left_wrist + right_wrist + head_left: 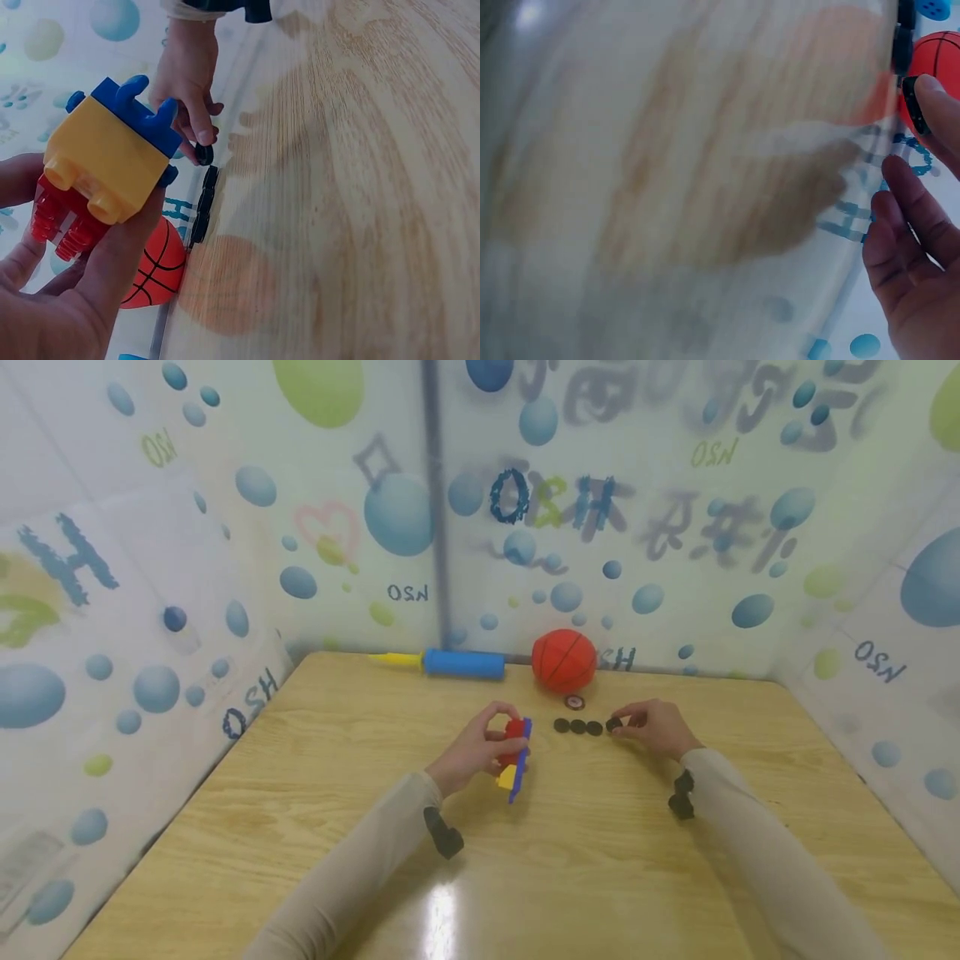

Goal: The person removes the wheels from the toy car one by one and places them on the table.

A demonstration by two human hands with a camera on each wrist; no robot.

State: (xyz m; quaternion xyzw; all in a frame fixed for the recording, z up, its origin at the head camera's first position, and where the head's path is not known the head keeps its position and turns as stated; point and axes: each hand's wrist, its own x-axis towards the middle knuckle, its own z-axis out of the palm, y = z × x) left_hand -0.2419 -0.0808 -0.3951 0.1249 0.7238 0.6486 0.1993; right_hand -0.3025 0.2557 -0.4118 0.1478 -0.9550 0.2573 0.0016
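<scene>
My left hand (491, 745) grips a toy built of red, yellow and blue blocks (515, 752), held just above the wooden table (315, 793); in the left wrist view the block toy (105, 165) fills the foreground between my fingers. My right hand (628, 723) pinches a small black wheel (613, 724) at the right end of a row of three black wheels (577, 726) lying on the table. The left wrist view also shows the right hand (196, 142), the pinched wheel (204, 154) and the row of wheels (202, 206). In the right wrist view the wheel (915, 105) sits at my fingertip (934, 94).
An orange toy basketball (564, 660) rests against the back wall, with a blue pump with a yellow handle (463, 662) to its left. One more wheel with a red centre (574, 702) lies in front of the ball. Patterned sheets wall in three sides of the table.
</scene>
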